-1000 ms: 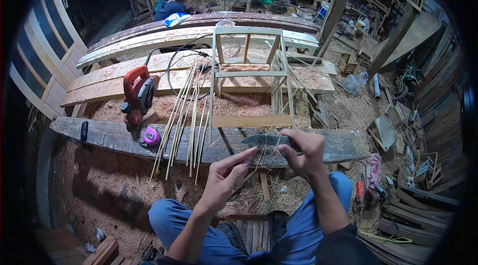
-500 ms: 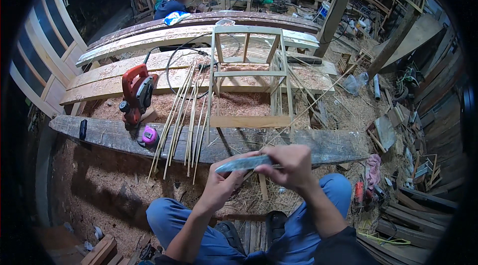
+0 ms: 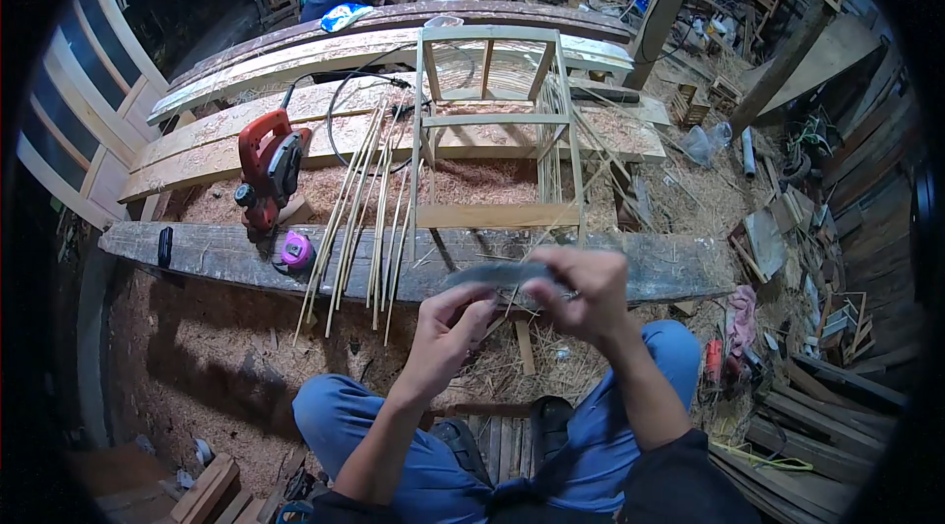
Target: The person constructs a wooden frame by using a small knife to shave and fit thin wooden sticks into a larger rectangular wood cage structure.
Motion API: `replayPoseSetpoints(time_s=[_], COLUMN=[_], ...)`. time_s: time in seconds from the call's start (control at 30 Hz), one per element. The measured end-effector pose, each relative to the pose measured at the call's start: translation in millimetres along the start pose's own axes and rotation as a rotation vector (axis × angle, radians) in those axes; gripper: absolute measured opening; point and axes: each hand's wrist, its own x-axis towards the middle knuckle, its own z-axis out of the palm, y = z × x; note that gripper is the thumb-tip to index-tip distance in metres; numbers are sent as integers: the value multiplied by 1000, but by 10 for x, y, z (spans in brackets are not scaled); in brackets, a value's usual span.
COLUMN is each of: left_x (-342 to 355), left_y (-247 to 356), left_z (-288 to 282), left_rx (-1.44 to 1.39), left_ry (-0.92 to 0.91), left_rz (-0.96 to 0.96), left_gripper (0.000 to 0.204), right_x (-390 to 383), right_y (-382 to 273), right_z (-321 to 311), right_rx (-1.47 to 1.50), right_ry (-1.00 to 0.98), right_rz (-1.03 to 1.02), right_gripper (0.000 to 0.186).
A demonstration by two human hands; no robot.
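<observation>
Head view, only view. Right hand [image 3: 588, 290]: fingers wrapped round the handle end of a grey, broad-bladed metal knife [image 3: 500, 274]; blade points left, over the near edge of a long weathered grey wooden plank [image 3: 655, 268]. Left hand [image 3: 440, 339]: just below the blade, thumb and fingers drawn close together; too blurred to tell whether they pinch anything. Blade-to-finger contact: can't tell either.

Loose bundle of thin, straight, pale strips [image 3: 360, 219]: lies across the plank, left of the hands, lower ends overhanging. Open box-shaped frame of pale wood [image 3: 497, 119]: upright, just beyond the hands. Red-and-black power planer [image 3: 268, 170] and round pink tape measure [image 3: 295, 249]: left of the strips, neither hand touching them.

Step, judged from pose: knife work on thin stock, mid-stroke or between strokes. Another stroke would call for a steady left pinch, fingertips clear of the edge, blade at a shallow angle, right wrist controlling depth.
</observation>
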Motion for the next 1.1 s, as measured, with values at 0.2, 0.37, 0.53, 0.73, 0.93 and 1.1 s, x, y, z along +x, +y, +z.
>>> replayPoseSetpoints(time_s=[0.2,0.37,0.53,0.73,0.93,1.1], left_x=[-43,-3,-3,5,5,-1], left_y=[61,47,46,32,41,47], left_z=[-25,101,98,91,47,51], left_rx=[30,116,53,69,57,18], left_ry=[-15,-41,-5,-11,-45,-34], left_rz=[-6,105,98,85,91,158], left_gripper=[27,27,25,26,28,33], right_x=[-39,-28,-34,-19,-65,-34], right_y=[-76,-83,-71,-22,-144,-82], right_z=[51,46,95,58,91,20], right_rx=[61,-75,24,-28,4,-94], right_ry=[-5,-104,-11,13,-91,-63], right_rz=[38,-30,3,1,2,-87], right_gripper=[37,40,41,40,44,44])
